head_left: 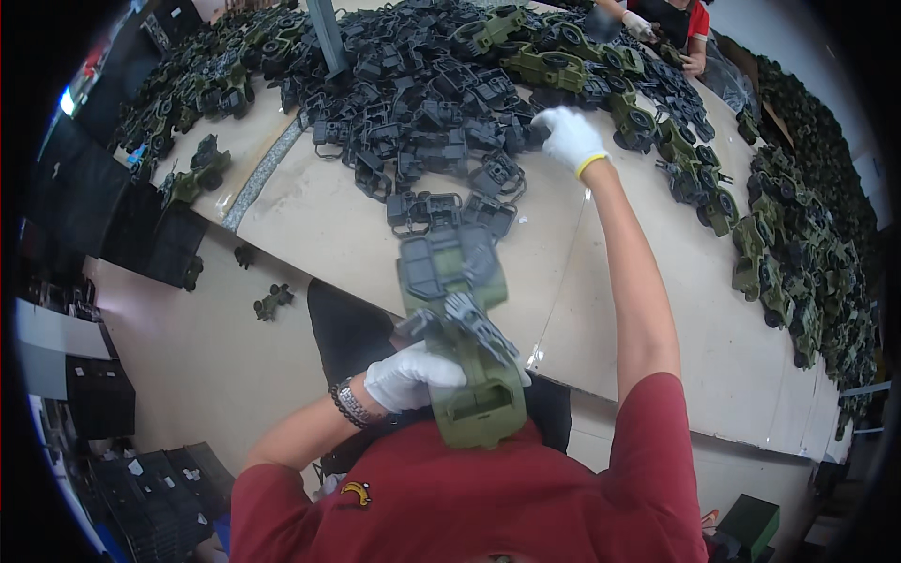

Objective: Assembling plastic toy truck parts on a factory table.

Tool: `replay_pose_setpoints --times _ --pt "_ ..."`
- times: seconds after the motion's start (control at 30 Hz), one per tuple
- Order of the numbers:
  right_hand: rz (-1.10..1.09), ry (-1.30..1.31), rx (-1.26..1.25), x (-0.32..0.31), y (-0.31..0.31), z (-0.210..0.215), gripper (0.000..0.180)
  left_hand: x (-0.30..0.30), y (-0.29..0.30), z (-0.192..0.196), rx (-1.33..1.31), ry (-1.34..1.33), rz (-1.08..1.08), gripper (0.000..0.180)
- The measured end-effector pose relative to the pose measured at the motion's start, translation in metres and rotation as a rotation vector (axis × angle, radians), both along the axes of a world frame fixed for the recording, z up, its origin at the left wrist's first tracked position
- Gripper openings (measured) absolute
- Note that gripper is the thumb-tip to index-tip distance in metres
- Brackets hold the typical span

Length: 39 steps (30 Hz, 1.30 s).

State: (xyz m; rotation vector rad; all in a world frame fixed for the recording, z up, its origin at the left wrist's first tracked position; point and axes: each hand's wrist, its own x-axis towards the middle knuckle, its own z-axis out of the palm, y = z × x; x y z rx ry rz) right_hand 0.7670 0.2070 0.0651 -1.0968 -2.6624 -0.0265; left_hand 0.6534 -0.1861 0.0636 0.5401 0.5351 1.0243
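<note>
"Where's the olive-green toy vehicle?"
"On the wearer's side of the heap of dark grey plastic parts, the left hand closed round its flank."
"And the right hand?"
"At that heap's right edge, fingers partly curled; I can't tell whether they hold anything."
"Any advice?"
"Probably support the smooth, rounded hull, sparing the thin grey ribbed pieces."

- I view the counter ahead, beyond the toy vehicle.
- Plastic parts lie heaped at its far middle.
- A vehicle pile lines its right side.
- Boxes stand lower left.
</note>
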Motion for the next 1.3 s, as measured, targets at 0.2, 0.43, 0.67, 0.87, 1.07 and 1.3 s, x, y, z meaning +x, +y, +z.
replay_pose_setpoints --times 0.2,0.43,0.67,0.87,1.07,1.3 --pt "0.081 0.215 -0.138 0.032 -0.036 -0.017 0.023 -0.017 0.0 -0.002 -0.009 0.003 0.258 0.084" --pt "0.093 0.566 -0.644 0.151 -0.085 0.001 0.024 -0.027 0.008 0.003 -0.138 -0.075 0.42 0.056" --pt "-0.326 -0.107 -0.047 0.088 -0.152 0.013 0.058 -0.012 0.037 0.023 -0.176 -0.203 0.47 0.048" --pt "-0.096 -0.184 -0.298 0.133 -0.135 0.011 0.035 -0.012 0.038 0.019 -0.121 -0.131 0.55 0.042" --pt "-0.084 0.677 -0.763 0.158 -0.159 0.033 0.04 -0.013 0.032 0.016 -0.142 -0.099 0.563 0.049" --pt "-0.319 0.105 -0.047 0.126 -0.184 -0.025 0.064 0.001 0.033 0.02 -0.032 -0.031 0.572 0.042"
